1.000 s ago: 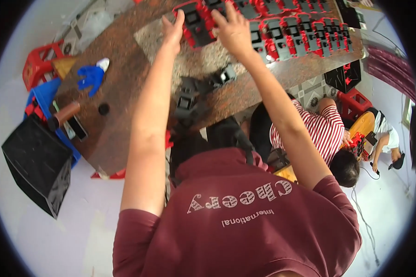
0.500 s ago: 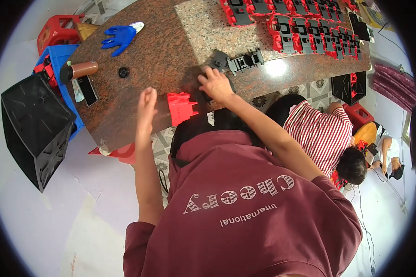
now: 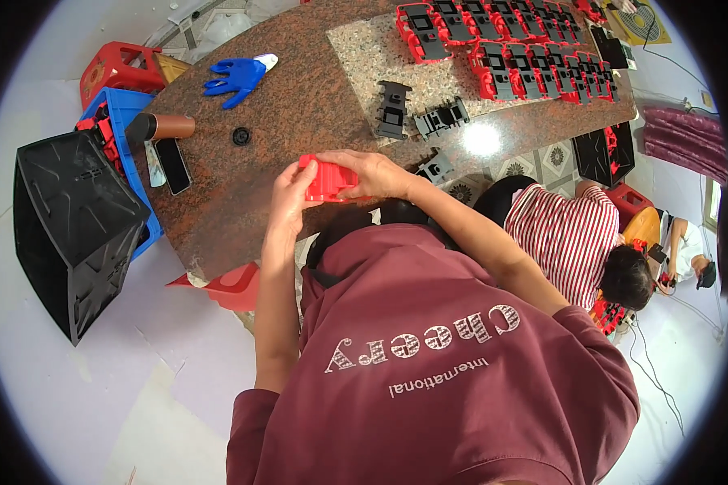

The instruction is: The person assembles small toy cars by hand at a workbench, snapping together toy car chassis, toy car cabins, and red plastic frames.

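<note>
Both hands are on a red plastic housing [image 3: 325, 183] near the table's front edge. My left hand [image 3: 288, 200] grips its left side, thumb on the upper face. From the right, my right hand [image 3: 378, 174] has its fingers closed round the opposite side, and they partly cover the part. To the right lie black plastic frames: an upright one [image 3: 393, 111], a slanted one [image 3: 442, 119], and a greyish one [image 3: 434, 166] at the table edge beside my right wrist.
Rows of red-and-black assemblies [image 3: 493, 73] fill the far right. At left are a blue glove [image 3: 236, 79], a round black cap [image 3: 241, 136], a phone [image 3: 174, 166], a brown bottle [image 3: 172, 126], a blue crate [image 3: 129, 109] and a black bin [image 3: 81, 202]. A person in stripes [image 3: 554, 230] sits at right.
My left hand has moved right onto the red housing, which was lying on the table. My right hand has left the black frames and joined it; these now lie further apart.
</note>
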Demonstrator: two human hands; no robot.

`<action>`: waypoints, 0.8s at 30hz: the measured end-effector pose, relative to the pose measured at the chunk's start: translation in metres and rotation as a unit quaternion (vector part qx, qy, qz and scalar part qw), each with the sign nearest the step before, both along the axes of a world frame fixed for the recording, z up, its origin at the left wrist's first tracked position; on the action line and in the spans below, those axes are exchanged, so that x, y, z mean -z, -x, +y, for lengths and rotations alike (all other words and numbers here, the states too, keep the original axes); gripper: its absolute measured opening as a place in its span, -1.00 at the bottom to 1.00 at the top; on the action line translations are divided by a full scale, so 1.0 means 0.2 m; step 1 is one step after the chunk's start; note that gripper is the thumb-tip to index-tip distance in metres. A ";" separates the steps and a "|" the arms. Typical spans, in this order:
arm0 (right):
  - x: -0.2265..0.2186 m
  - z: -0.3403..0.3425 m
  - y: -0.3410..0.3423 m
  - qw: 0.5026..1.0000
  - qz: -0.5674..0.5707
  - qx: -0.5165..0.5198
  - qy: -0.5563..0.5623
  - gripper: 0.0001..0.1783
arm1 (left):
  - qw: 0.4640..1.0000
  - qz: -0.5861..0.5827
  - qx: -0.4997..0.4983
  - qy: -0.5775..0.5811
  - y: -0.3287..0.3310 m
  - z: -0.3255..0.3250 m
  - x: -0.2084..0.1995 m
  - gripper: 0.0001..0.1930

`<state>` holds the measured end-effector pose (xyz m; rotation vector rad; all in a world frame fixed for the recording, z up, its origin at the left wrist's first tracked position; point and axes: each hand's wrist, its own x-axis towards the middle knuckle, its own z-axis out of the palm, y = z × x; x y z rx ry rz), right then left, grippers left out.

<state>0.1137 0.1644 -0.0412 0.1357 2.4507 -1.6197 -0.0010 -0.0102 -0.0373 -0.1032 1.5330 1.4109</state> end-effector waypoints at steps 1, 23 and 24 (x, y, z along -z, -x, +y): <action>-0.01 -0.02 0.01 1.000 0.011 0.011 -0.019 -0.06 | 1.000 0.006 -0.017 0.019 0.03 -0.02 0.00 -0.57; 0.12 0.14 -0.03 0.960 0.169 0.224 0.011 -0.66 | 0.865 -0.214 -0.242 -0.385 0.02 -0.04 0.00 -0.11; 0.28 0.26 -0.05 0.930 0.128 0.309 -0.149 -0.65 | 0.891 -0.178 -0.235 -0.346 0.02 -0.03 -0.04 -0.12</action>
